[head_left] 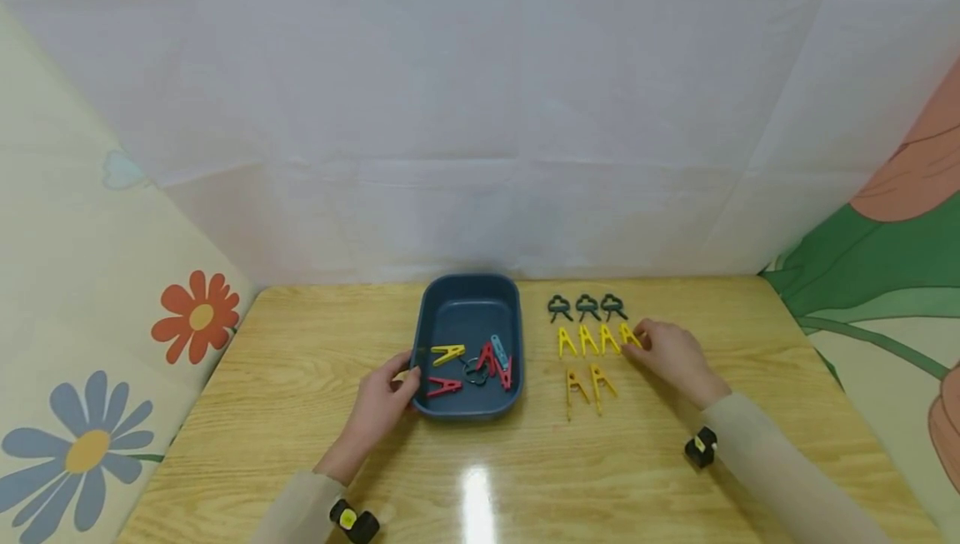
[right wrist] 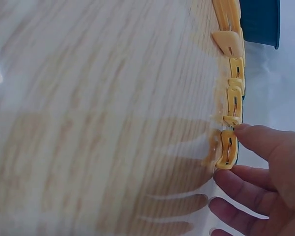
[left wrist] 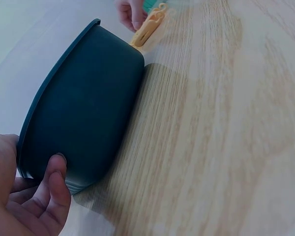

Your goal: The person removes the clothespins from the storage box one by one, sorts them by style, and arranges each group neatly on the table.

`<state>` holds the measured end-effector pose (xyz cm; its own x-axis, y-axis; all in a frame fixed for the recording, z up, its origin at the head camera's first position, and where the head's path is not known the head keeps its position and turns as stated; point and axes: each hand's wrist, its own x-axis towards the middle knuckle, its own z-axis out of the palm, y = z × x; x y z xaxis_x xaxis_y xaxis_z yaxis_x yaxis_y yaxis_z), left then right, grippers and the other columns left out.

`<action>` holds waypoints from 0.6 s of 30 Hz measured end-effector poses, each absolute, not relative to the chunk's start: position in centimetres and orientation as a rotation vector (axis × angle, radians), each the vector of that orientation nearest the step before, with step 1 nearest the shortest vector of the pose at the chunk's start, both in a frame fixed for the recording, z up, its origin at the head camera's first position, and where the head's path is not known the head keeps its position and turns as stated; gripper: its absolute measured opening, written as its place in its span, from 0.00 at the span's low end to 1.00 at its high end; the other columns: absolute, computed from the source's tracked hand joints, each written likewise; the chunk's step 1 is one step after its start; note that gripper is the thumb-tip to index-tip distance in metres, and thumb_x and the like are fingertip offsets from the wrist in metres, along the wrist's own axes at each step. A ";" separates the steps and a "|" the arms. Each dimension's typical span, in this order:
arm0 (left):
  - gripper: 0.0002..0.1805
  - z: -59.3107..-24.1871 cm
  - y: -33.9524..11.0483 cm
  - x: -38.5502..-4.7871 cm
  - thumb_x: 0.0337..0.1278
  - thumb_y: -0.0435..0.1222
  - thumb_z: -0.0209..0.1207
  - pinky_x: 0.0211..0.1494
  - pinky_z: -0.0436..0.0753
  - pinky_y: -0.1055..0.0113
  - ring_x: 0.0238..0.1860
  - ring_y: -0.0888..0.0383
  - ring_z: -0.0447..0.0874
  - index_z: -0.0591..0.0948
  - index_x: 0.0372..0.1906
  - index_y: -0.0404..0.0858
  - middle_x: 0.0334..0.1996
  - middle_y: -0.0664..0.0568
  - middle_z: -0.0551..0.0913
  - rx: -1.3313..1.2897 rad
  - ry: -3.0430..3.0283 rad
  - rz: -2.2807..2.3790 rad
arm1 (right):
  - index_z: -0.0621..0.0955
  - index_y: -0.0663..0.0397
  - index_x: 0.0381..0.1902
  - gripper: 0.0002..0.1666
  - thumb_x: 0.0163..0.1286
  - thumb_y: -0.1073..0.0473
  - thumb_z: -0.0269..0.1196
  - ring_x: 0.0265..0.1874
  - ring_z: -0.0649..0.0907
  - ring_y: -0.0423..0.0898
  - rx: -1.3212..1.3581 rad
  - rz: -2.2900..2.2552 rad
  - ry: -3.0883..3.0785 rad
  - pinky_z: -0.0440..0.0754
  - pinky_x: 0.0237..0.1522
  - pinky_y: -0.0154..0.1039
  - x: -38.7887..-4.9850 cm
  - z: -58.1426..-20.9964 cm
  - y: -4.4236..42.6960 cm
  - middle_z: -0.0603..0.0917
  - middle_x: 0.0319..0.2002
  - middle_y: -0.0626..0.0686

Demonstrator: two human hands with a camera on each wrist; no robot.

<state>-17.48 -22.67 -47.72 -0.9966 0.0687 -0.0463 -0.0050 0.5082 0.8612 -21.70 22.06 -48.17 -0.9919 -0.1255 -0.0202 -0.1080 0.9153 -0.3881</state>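
Observation:
My left hand grips the left rim of a dark blue plastic basin, its fingers against the outer wall. Inside lie a yellow clothespin, a light blue one, a dark clip and red clothespins. To the right, my right hand pinches the yellow clothespin at the right end of a row, thumb on one side and a finger on the other. That clothespin stands on the table beside several matching yellow ones.
Behind the yellow row are three dark green clips in a line. Two orange-yellow clothespins lie in front. The wooden table meets a white sheet at the back, with flower-printed panels at both sides.

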 end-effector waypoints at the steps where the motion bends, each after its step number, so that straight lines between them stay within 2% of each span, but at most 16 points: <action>1: 0.22 -47.7 -22.7 -17.5 0.78 0.34 0.55 0.35 0.86 0.68 0.39 0.53 0.87 0.75 0.71 0.32 0.64 0.34 0.79 0.054 2.662 1.521 | 0.83 0.66 0.49 0.22 0.72 0.50 0.69 0.33 0.84 0.51 -0.192 -0.614 3.033 0.84 0.39 0.51 -21.7 -48.2 22.1 0.87 0.35 0.57; 12: 0.23 -47.8 -22.7 -17.5 0.78 0.35 0.55 0.35 0.87 0.66 0.39 0.53 0.87 0.75 0.71 0.32 0.64 0.34 0.79 0.046 2.644 1.530 | 0.83 0.70 0.48 0.19 0.75 0.54 0.65 0.24 0.82 0.47 -0.301 -0.681 3.136 0.83 0.29 0.47 -21.9 -47.1 22.4 0.86 0.30 0.56; 18: 0.22 -47.9 -22.7 -17.5 0.78 0.34 0.55 0.33 0.85 0.67 0.37 0.54 0.87 0.75 0.71 0.32 0.62 0.34 0.80 0.048 2.653 1.540 | 0.83 0.68 0.49 0.19 0.76 0.54 0.64 0.26 0.82 0.46 -0.314 -0.678 3.128 0.83 0.30 0.46 -22.2 -45.7 21.5 0.87 0.34 0.57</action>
<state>-17.51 -22.72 -47.93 -0.9968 0.0641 -0.0480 -0.0099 0.4962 0.8681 -22.18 21.50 -45.67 -0.9782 -0.1742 0.1131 -0.2053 0.8923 -0.4021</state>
